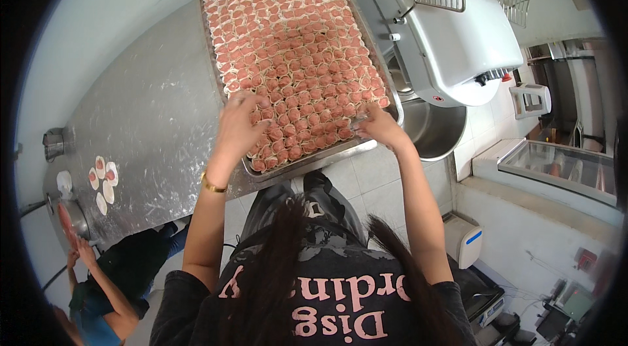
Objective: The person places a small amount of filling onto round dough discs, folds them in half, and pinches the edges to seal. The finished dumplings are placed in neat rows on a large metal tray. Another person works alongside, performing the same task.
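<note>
A large metal tray (256,176) is packed with rows of open-topped dumplings (288,51), pink meat filling in pale thin wrappers. My left hand (239,125) rests over the dumplings by the tray's near left side, its fingers spread and bent, with nothing visible held. At the near right side, my right hand (381,126) touches the end of the dumpling rows with its fingers slightly curled and apart. The undersides of its fingertips are partly hidden. The two hands flank the near rows.
The tray lies on a flour-dusted steel table (157,97). A silver-white mixer (451,38) with a steel bowl (438,130) stands to the right. At the table's left end are several loose wrappers (101,202), some with meat. A co-worker (124,267) handles a metal bowl (75,218) of meat there.
</note>
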The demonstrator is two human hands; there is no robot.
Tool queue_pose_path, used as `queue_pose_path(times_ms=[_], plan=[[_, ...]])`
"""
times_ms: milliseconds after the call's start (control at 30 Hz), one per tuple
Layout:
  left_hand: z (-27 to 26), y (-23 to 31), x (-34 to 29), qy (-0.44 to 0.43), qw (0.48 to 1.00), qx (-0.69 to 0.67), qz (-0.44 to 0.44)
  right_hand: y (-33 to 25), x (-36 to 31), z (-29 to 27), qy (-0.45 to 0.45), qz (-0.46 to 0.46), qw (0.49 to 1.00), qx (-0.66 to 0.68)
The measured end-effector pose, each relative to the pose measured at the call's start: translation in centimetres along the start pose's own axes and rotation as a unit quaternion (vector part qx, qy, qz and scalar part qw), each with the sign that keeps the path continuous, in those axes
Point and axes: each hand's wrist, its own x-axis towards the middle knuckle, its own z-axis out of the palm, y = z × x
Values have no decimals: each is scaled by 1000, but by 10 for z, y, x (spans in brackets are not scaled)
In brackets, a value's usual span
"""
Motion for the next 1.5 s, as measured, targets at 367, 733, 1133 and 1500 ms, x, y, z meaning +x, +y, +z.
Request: queue_pose_path(times_ms=[367,733,1133,1500], plan=[[-51,-58,-68,109,981,-19,-158,2,2,30,22,45,995,-86],[-42,-73,-95,102,976,0,-192,-12,-12,15,-13,106,991,77],[-45,-74,-106,82,972,-1,-219,8,4,28,-17,47,998,47],[-41,-70,-112,59,965,46,-251,8,5,25,-9,25,998,55]])
